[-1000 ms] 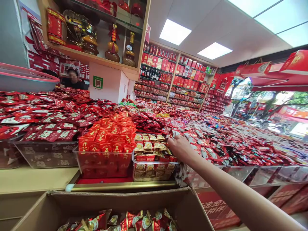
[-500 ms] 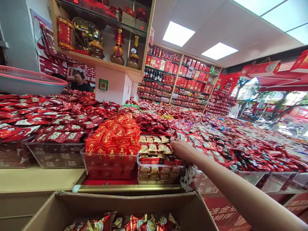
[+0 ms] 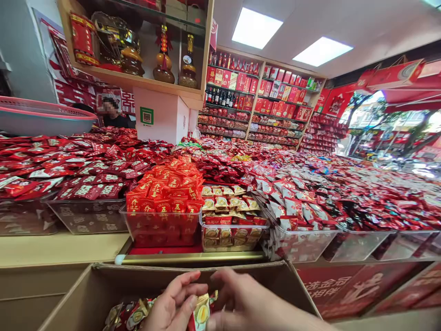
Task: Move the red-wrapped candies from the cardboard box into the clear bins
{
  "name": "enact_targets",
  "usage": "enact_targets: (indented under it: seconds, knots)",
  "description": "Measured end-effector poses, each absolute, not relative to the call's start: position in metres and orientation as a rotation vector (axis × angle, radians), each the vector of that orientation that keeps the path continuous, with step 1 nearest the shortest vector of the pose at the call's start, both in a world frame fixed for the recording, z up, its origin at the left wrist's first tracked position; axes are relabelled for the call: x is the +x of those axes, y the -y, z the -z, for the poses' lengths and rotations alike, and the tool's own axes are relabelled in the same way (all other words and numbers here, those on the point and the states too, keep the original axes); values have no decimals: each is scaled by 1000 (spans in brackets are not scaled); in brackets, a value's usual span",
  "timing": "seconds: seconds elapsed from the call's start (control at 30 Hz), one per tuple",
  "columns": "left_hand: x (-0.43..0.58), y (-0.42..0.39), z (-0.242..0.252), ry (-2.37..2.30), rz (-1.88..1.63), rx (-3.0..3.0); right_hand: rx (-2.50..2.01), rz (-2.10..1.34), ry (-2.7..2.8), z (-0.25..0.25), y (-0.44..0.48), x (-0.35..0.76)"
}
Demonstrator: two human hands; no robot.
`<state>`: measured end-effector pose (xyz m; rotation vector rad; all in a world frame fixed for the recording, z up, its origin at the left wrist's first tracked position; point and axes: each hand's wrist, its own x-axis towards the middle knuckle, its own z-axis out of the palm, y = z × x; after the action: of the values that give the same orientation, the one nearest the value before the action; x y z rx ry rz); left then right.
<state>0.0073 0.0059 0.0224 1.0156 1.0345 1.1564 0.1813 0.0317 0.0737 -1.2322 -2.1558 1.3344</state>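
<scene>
At the bottom of the head view, both hands are inside the open cardboard box (image 3: 103, 280). A gold-and-red durian candy packet (image 3: 201, 312) is between them. My left hand (image 3: 172, 301) closes on its left side with thumb and bent fingers. My right hand (image 3: 241, 296), slightly blurred, curls round from the right with its thumb at the packet's edge. Another bit of gold wrapper shows behind the fingers. More candy packets (image 3: 132, 315) lie in the box to the left, partly hidden by my left hand. Beyond the box, a clear bin (image 3: 234, 239) holds rows of durian candies.
A clear bin of orange-red packets (image 3: 163, 207) stands left of the durian bin. White-and-red packets (image 3: 292, 197) fill the bin to its right. A pink-and-blue basin (image 3: 44, 117) sits at far left, and a person (image 3: 115, 117) is behind the counter. Stocked shelves (image 3: 255, 99) line the back.
My right hand has come back from the durian bin down into the cardboard box. My left hand has come into view there, with a candy packet between the hands. The view has shifted slightly.
</scene>
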Motion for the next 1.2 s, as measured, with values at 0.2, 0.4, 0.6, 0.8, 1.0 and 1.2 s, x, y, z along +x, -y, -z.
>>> enact_targets:
  seconds: [0.2,0.4,0.6,0.8,1.0,1.2]
  knots:
    - [14,0,-35,-1092,-1261,883,-798,-1996,1382,-12,-22,158]
    - [17,1,-40,-1005,-969,867,-788,-1858,1304,-20,-29,166]
    - [16,0,-32,-1004,-819,959,-858,-1826,1387,-16,-32,171]
    - [16,-1,-30,-1047,-983,871,-966,-1397,1695,-24,-30,179]
    - [17,-1,-20,-857,-887,692,-751,-1212,1931,-38,-27,188]
    - [15,-1,-37,-933,-887,765,-982,-1374,1584,-30,-37,183]
